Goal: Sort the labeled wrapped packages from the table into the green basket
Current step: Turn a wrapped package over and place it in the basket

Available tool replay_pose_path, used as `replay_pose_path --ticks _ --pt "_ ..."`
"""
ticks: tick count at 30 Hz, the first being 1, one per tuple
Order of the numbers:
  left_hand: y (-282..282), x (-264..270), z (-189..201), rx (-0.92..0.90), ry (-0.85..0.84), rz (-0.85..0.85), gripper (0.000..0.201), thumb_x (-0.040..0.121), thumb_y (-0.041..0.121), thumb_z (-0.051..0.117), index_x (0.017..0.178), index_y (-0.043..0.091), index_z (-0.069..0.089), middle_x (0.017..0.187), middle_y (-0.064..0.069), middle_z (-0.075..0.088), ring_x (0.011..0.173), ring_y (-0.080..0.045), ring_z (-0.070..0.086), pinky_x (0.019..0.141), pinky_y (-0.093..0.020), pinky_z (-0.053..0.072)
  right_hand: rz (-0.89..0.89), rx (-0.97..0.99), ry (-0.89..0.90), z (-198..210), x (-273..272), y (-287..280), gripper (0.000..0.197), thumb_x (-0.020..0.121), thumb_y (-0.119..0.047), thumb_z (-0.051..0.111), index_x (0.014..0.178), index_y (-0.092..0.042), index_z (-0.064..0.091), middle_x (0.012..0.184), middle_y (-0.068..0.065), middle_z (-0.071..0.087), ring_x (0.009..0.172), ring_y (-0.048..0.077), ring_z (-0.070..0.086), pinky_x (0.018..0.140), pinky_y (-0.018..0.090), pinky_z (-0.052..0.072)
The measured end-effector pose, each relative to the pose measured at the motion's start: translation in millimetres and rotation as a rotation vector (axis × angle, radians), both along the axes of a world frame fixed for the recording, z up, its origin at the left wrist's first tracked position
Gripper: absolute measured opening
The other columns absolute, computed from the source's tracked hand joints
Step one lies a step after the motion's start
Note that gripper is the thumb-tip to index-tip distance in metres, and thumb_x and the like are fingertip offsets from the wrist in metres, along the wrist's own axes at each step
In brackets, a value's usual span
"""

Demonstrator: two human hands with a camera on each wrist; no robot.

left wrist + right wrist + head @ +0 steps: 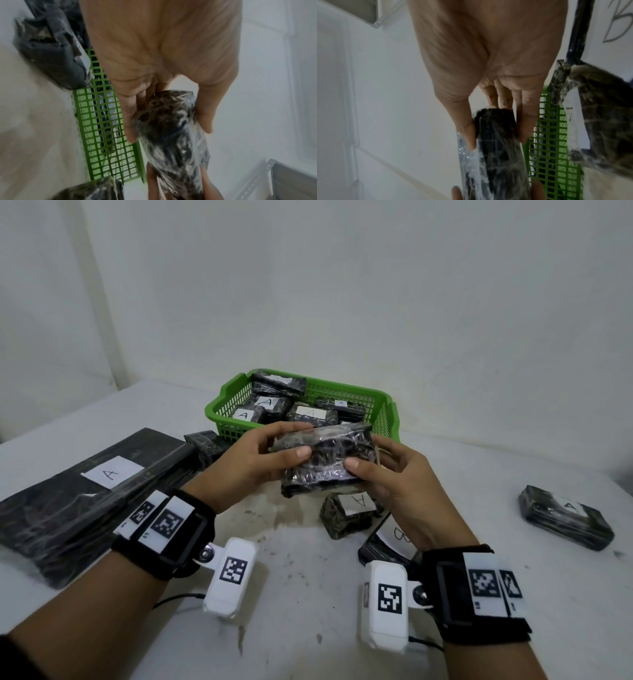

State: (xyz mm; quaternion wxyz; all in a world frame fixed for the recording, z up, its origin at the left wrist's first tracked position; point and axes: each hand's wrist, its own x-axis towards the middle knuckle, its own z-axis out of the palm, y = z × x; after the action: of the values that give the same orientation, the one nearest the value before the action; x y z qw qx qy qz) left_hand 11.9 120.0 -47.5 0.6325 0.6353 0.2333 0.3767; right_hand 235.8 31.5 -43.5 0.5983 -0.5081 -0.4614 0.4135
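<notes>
Both hands hold one dark, plastic-wrapped package (323,460) in the air just in front of the green basket (385,409). My left hand (260,455) grips its left end, thumb on the near face. My right hand (383,474) grips its right end the same way. No label shows on the face turned toward me. The left wrist view shows the package (171,132) between fingers and thumb; so does the right wrist view, where the package (496,142) runs downward. Several packages labeled A (270,402) lie in the basket.
A large flat package labeled A (85,491) lies at the left, a small unlabeled one (205,443) by the basket. Under my hands sits a small A package (352,513) and a B package (390,539). Another A package (565,517) lies at the right.
</notes>
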Motion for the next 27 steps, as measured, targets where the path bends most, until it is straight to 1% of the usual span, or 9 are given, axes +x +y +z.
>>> replay_pose_path --ticks 3,5,10,14,17,19,22,25,27 --pt "1.1 -4.8 2.6 0.153 0.163 0.054 0.068 0.068 0.035 0.089 0.131 0.023 0.066 0.128 -0.004 0.072 0.118 -0.022 0.070 0.098 -0.041 0.058 -0.023 0.062 -0.076 5.7 1.1 -7.0 0.071 0.067 -0.014 0.093 0.132 -0.023 0.067 0.127 -0.003 0.075 0.111 0.016 0.075 0.100 0.047 0.060" --pt "2.5 -7.3 4.2 0.197 0.212 0.078 0.070 0.065 0.031 0.097 0.128 0.026 0.067 0.126 0.002 0.073 0.119 -0.015 0.069 0.102 -0.039 0.055 0.026 0.098 -0.077 7.5 0.0 -9.1 0.068 0.071 -0.004 0.091 0.132 -0.025 0.068 0.125 -0.006 0.076 0.113 0.018 0.075 0.097 0.045 0.061" --pt "1.9 -6.1 3.4 0.163 0.117 0.040 0.075 0.066 0.003 0.086 0.134 0.016 0.059 0.134 0.003 0.068 0.125 -0.011 0.064 0.097 -0.026 0.056 0.112 0.104 0.135 12.2 -4.0 -8.4 0.059 0.084 -0.025 0.078 0.140 -0.014 0.062 0.129 0.006 0.074 0.119 0.022 0.071 0.095 0.037 0.060" --pt "5.0 -2.4 -5.0 0.091 -0.020 -0.039 0.076 0.070 -0.010 0.082 0.136 0.016 0.055 0.140 -0.001 0.063 0.133 -0.017 0.059 0.102 -0.031 0.054 0.222 -0.008 0.241 10.0 -6.7 -12.3 0.045 0.091 -0.029 0.069 0.130 -0.008 0.068 0.131 0.017 0.072 0.123 0.034 0.067 0.108 0.049 0.052" --pt "3.9 1.5 -8.7 0.053 -0.081 -0.088 0.076 0.072 -0.014 0.074 0.138 0.015 0.051 0.139 -0.004 0.062 0.133 -0.020 0.059 0.097 -0.029 0.055 0.287 -0.112 0.272 6.7 -6.9 -12.2 0.055 0.080 -0.044 0.080 0.125 -0.014 0.073 0.136 0.021 0.068 0.132 0.044 0.060 0.115 0.056 0.046" --pt "3.5 1.1 -7.9 0.099 -0.032 -0.097 0.079 0.073 -0.006 0.080 0.142 0.016 0.048 0.142 -0.005 0.060 0.137 -0.023 0.055 0.101 -0.032 0.053 0.298 -0.114 0.272 7.1 -11.1 -11.5 0.066 0.075 -0.044 0.087 0.130 -0.012 0.071 0.136 0.022 0.068 0.131 0.045 0.060 0.114 0.057 0.046" --pt "4.9 -2.4 -5.8 0.110 0.030 -0.120 0.097 0.068 0.026 0.093 0.150 0.022 0.042 0.149 -0.003 0.055 0.142 -0.021 0.050 0.112 -0.043 0.047 0.210 -0.057 0.133 4.9 -17.1 -7.3 0.053 0.080 -0.036 0.079 0.124 -0.008 0.073 0.128 0.021 0.072 0.118 0.036 0.069 0.108 0.050 0.052" --pt "4.2 0.1 -6.3 0.012 0.045 -0.072 0.122 0.058 0.062 0.093 0.157 0.022 0.034 0.154 -0.005 0.051 0.141 -0.023 0.052 0.116 -0.049 0.042 0.092 0.003 -0.024 -0.9 -16.4 0.4 0.080 0.069 -0.040 0.089 0.138 -0.010 0.064 0.128 0.011 0.074 0.114 0.023 0.074 0.103 0.045 0.058" --pt "4.0 3.5 -7.1 0.019 0.077 -0.015 0.110 0.064 0.063 0.090 0.153 0.017 0.043 0.149 -0.007 0.058 0.137 -0.025 0.056 0.117 -0.054 0.041 0.068 0.004 -0.111 -4.4 -14.0 3.3 0.095 0.061 -0.048 0.092 0.144 -0.017 0.060 0.133 0.003 0.071 0.115 0.019 0.073 0.104 0.045 0.057"
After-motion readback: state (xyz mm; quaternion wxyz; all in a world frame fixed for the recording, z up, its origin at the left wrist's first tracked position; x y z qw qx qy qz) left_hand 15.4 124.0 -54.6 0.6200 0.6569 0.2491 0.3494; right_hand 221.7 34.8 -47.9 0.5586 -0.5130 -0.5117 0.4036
